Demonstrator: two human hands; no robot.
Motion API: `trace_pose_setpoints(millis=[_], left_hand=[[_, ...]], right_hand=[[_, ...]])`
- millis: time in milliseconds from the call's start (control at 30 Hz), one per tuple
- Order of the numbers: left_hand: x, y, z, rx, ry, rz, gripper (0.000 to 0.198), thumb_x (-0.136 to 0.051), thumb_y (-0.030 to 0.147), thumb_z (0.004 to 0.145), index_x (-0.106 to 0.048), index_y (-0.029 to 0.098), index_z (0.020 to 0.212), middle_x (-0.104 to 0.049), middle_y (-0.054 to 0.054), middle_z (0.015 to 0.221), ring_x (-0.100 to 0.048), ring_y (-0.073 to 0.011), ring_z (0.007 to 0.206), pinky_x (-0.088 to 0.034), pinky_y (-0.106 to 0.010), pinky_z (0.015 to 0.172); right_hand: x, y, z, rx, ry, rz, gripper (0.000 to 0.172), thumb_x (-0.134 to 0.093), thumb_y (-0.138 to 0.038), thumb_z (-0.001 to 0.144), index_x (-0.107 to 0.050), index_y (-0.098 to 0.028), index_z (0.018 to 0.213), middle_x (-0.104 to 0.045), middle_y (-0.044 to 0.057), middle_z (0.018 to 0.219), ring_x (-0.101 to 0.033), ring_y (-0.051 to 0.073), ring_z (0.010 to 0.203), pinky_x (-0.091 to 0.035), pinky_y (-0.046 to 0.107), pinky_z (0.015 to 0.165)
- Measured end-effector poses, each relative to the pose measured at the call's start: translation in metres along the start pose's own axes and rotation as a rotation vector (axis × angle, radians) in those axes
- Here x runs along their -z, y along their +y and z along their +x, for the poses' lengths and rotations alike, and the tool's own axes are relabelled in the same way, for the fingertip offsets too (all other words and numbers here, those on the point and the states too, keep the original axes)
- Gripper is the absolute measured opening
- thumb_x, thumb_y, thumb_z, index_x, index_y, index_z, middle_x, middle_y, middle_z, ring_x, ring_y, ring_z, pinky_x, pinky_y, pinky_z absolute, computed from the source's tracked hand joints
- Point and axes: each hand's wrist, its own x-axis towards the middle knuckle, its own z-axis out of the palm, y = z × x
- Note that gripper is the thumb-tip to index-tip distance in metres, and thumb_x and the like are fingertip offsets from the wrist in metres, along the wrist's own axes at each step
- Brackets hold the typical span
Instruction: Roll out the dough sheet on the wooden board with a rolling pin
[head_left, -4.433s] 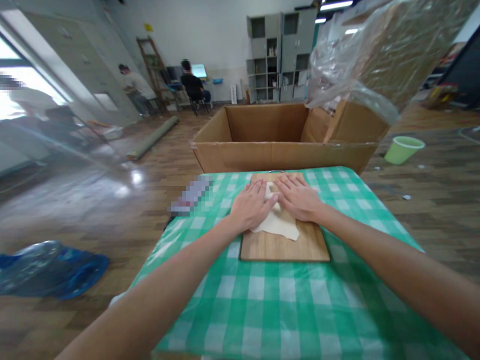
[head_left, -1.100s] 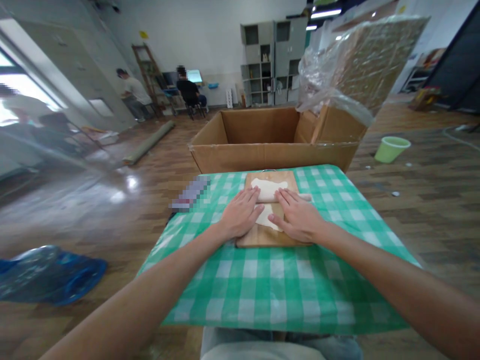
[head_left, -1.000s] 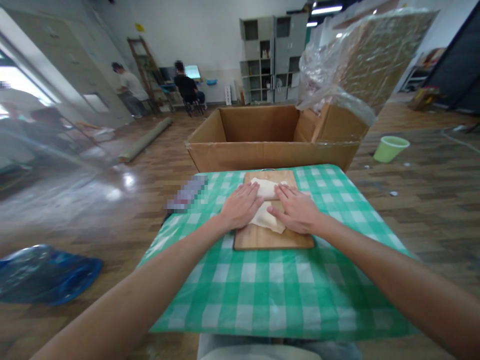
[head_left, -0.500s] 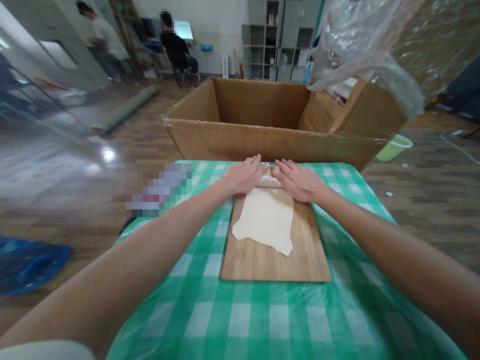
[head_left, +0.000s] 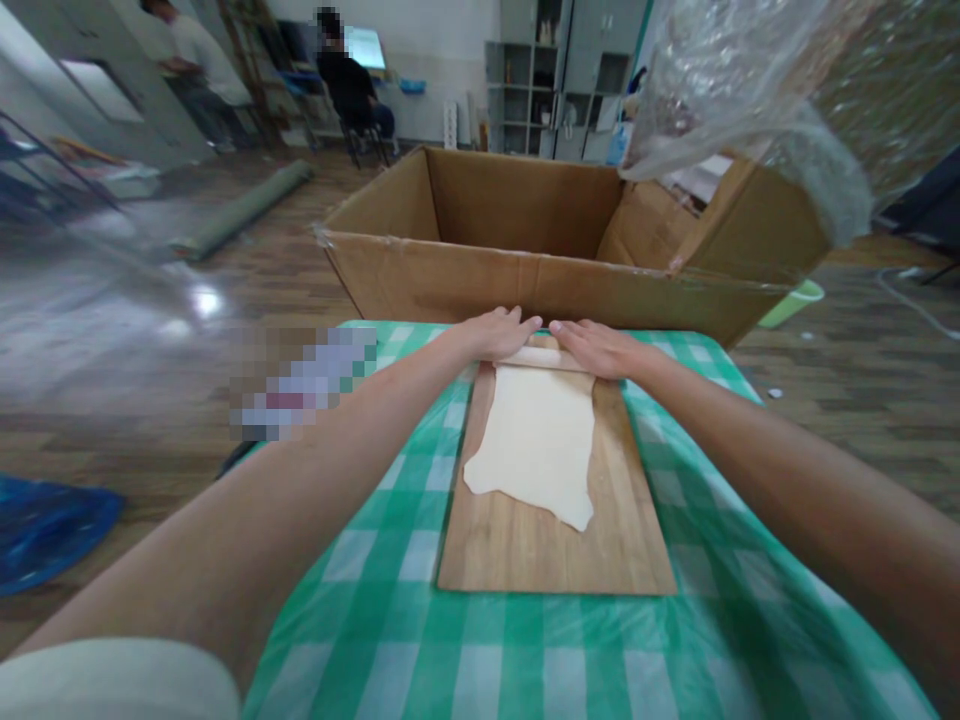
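A pale sheet of dough (head_left: 536,440) lies flat on a wooden cutting board (head_left: 555,555), which rests on a table with a green checked cloth (head_left: 450,640). The dough's far end is wound into a pale roll (head_left: 541,357) at the board's far edge; I cannot tell whether a pin is inside. My left hand (head_left: 495,333) and my right hand (head_left: 600,348) lie side by side on that roll. Their fingers are stretched flat and point away from me. Neither hand grips anything.
A large open cardboard box (head_left: 525,280) stands just beyond the table, with crumpled clear plastic (head_left: 750,80) over its right side. A blurred-out item (head_left: 300,385) sits at the table's left edge. On the floor are a green bucket (head_left: 791,300) and a blue bag (head_left: 45,520). A person (head_left: 349,85) sits far back.
Both hands have pushed the roll from the board's near half to its far edge. The dough has spread out flat behind them. My view has moved in closer.
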Motion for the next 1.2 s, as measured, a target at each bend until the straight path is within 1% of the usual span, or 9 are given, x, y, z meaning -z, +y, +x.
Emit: trace_pose_setpoints(millis=[100, 267, 400, 500, 667, 833, 967, 1100, 1200], left_hand=[[0.006, 0.002, 0.007, 0.011, -0.13, 0.005, 0.063, -0.018, 0.049, 0.113, -0.044, 0.019, 0.162, -0.047, -0.018, 0.165, -0.048, -0.0332, 0.151, -0.041, -0.045, 0.119], [0.014, 0.001, 0.013, -0.044, -0.174, 0.041, 0.058, -0.018, 0.041, 0.113, -0.052, 0.021, 0.155, -0.059, -0.017, 0.153, -0.06, -0.0315, 0.137, -0.047, -0.043, 0.111], [0.016, 0.001, 0.011, -0.115, -0.111, 0.116, 0.05, -0.025, 0.031, 0.111, -0.06, 0.018, 0.145, -0.069, -0.017, 0.135, -0.068, -0.0286, 0.12, -0.049, -0.039, 0.103], [0.016, 0.003, 0.008, -0.161, -0.023, 0.196, 0.047, -0.026, 0.028, 0.111, -0.062, 0.015, 0.139, -0.07, -0.017, 0.128, -0.068, -0.0286, 0.116, -0.05, -0.039, 0.1], [0.013, 0.007, 0.0, -0.194, 0.022, 0.236, 0.047, -0.027, 0.029, 0.111, -0.067, 0.015, 0.132, -0.07, -0.018, 0.125, -0.067, -0.0298, 0.116, -0.05, -0.042, 0.1], [0.015, 0.024, -0.036, -0.049, 0.083, 0.141, 0.049, -0.026, 0.041, 0.113, -0.066, 0.022, 0.134, -0.067, -0.015, 0.132, -0.061, -0.0303, 0.124, -0.051, -0.043, 0.099], [0.016, 0.048, -0.075, -0.028, 0.164, 0.156, 0.049, -0.029, 0.04, 0.112, -0.069, 0.018, 0.13, -0.065, -0.018, 0.139, -0.057, -0.0342, 0.134, -0.047, -0.049, 0.107], [0.013, 0.067, -0.105, 0.083, 0.253, 0.104, 0.064, -0.025, 0.049, 0.112, -0.051, 0.006, 0.153, -0.055, -0.023, 0.156, -0.048, -0.0352, 0.148, -0.036, -0.05, 0.121], [0.013, 0.078, -0.127, 0.071, 0.261, 0.049, 0.072, -0.023, 0.054, 0.112, -0.045, 0.003, 0.157, -0.052, -0.023, 0.16, -0.046, -0.0335, 0.151, -0.033, -0.047, 0.125]], right_hand=[[0.0, 0.005, 0.004, 0.018, -0.017, -0.039, 0.062, -0.012, -0.047, 0.114, -0.043, -0.022, 0.162, -0.051, 0.01, 0.164, -0.059, 0.036, 0.135, -0.044, 0.051, 0.115], [0.001, 0.009, 0.012, 0.008, -0.019, -0.081, 0.059, -0.016, -0.046, 0.114, -0.051, -0.021, 0.155, -0.064, 0.014, 0.151, -0.065, 0.033, 0.126, -0.047, 0.045, 0.109], [0.001, 0.01, 0.016, 0.059, -0.01, -0.183, 0.054, -0.02, -0.038, 0.115, -0.053, -0.015, 0.151, -0.067, 0.019, 0.144, -0.067, 0.033, 0.123, -0.047, 0.044, 0.106], [-0.001, 0.011, 0.015, 0.078, 0.007, -0.226, 0.052, -0.022, -0.034, 0.114, -0.056, -0.013, 0.148, -0.07, 0.02, 0.138, -0.068, 0.034, 0.121, -0.047, 0.044, 0.105], [-0.002, 0.0, 0.002, 0.049, 0.045, -0.22, 0.058, -0.018, -0.043, 0.115, -0.058, -0.015, 0.147, -0.071, 0.02, 0.136, -0.067, 0.034, 0.12, -0.045, 0.046, 0.105], [-0.002, -0.03, -0.025, -0.122, 0.152, -0.17, 0.073, -0.015, -0.061, 0.111, -0.062, -0.016, 0.143, -0.069, 0.02, 0.137, -0.062, 0.035, 0.13, -0.04, 0.049, 0.115], [-0.008, -0.059, -0.05, -0.188, 0.241, -0.144, 0.076, -0.015, -0.063, 0.11, -0.059, -0.013, 0.145, -0.064, 0.021, 0.146, -0.054, 0.037, 0.142, -0.04, 0.05, 0.118], [-0.016, -0.083, -0.077, -0.199, 0.283, -0.115, 0.081, -0.016, -0.062, 0.109, -0.048, -0.004, 0.156, -0.046, 0.023, 0.164, -0.038, 0.037, 0.157, -0.033, 0.051, 0.126], [-0.022, -0.099, -0.098, -0.174, 0.304, -0.121, 0.085, -0.019, -0.064, 0.108, -0.048, 0.0, 0.155, -0.042, 0.026, 0.166, -0.035, 0.036, 0.158, -0.03, 0.05, 0.129]])
